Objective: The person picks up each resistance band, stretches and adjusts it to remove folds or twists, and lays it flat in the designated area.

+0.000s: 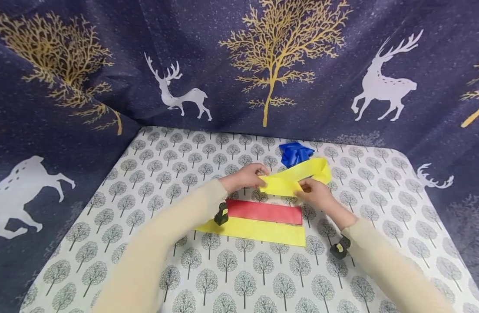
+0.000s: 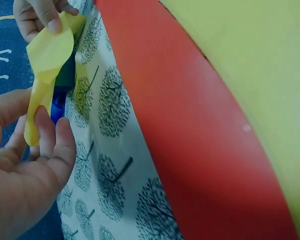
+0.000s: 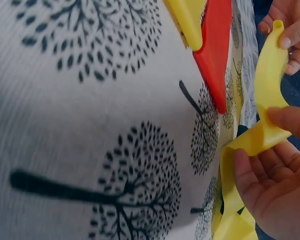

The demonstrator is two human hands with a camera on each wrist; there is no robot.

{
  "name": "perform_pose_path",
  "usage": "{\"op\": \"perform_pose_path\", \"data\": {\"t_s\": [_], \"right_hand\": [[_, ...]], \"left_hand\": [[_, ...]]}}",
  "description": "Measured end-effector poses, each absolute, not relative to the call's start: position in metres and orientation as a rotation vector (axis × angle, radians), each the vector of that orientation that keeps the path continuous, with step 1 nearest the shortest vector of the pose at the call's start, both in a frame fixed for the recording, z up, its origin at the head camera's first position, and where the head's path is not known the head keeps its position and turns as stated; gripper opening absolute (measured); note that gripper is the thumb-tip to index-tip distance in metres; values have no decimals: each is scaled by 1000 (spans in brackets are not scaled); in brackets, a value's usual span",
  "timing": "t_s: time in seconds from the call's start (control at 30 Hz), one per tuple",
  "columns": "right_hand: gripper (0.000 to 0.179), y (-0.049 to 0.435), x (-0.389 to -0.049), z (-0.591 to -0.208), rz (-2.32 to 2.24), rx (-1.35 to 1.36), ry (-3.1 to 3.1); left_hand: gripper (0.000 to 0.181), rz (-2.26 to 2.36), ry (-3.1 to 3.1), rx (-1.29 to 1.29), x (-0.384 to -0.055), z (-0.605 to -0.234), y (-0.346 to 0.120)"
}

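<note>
A yellow paper strip (image 1: 281, 186) is stretched between both hands, its far part looping back to the right in a bend. My left hand (image 1: 245, 177) pinches its left end; in the left wrist view, thumb and fingers lie on either side of the strip (image 2: 40, 90). With thumb and fingers, my right hand (image 1: 316, 195) grips the strip where it crosses over itself. The right wrist view shows the fold at the right hand (image 3: 280, 190), and the rest of the strip hanging below. Just behind the loop lies a blue folded piece (image 1: 295, 153) with pointed corners.
Nearer me, a flat red strip (image 1: 266, 212) and another flat yellow strip (image 1: 259, 232) lie side by side beneath the left forearm. The table cloth (image 1: 208, 278) has a tree print. A dark blue curtain (image 1: 223, 65) with deer and trees hangs behind the table.
</note>
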State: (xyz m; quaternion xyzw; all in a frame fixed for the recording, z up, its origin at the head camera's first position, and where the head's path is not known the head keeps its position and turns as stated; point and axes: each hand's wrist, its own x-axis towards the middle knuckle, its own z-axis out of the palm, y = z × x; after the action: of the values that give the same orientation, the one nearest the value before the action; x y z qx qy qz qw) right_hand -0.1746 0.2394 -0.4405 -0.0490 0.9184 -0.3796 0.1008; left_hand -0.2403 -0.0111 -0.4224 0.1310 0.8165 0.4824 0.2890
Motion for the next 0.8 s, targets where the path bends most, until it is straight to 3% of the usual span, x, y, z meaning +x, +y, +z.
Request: {"op": "perform_pose_path", "data": {"t_s": [0.17, 0.6, 0.8], "right_hand": [[42, 238, -173, -444, -1117, -199, 2673], [33, 265, -181, -439, -1179, 65, 2862], [46, 278, -192, -448, -1210, 199, 2862]], "left_hand": [[65, 1295, 2189, 255, -238, -421, -22], [49, 1197, 2159, 269, -241, -418, -53], [49, 1217, 2147, 255, -242, -417, -58]]}}
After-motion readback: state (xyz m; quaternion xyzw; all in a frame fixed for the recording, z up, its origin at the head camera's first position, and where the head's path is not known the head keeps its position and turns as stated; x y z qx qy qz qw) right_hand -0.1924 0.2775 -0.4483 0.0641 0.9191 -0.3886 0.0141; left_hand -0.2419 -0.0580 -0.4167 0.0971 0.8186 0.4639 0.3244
